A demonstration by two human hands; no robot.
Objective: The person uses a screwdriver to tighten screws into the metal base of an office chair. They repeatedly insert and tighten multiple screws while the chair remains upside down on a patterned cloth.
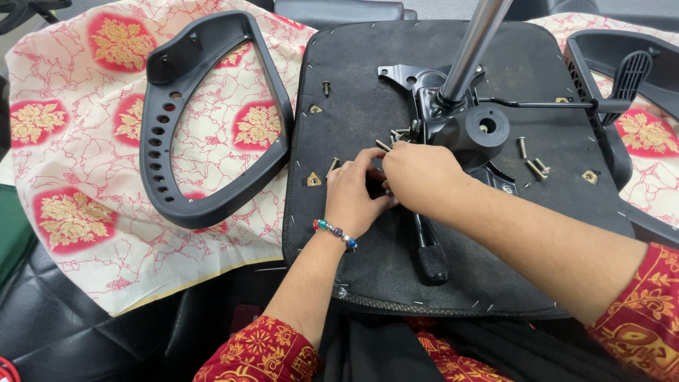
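An upturned black chair seat (368,85) lies before me with a black metal tilt mechanism (470,127) bolted near its middle and a silver gas cylinder (472,42) rising from it. My left hand (353,194), with a beaded bracelet, and my right hand (421,177) meet at the mechanism's left edge, fingers curled together over a spot I cannot see. Several bolts (392,138) lie just above my fingers. Whether either hand holds a bolt is hidden. A black lever handle (429,258) sticks out below my hands.
A loose black armrest (205,120) lies on a red-and-cream floral cloth (78,141) at left. A second armrest (622,56) sits at right. More bolts (532,159) lie right of the mechanism, one bolt (326,88) at upper left. Black leather (64,332) shows lower left.
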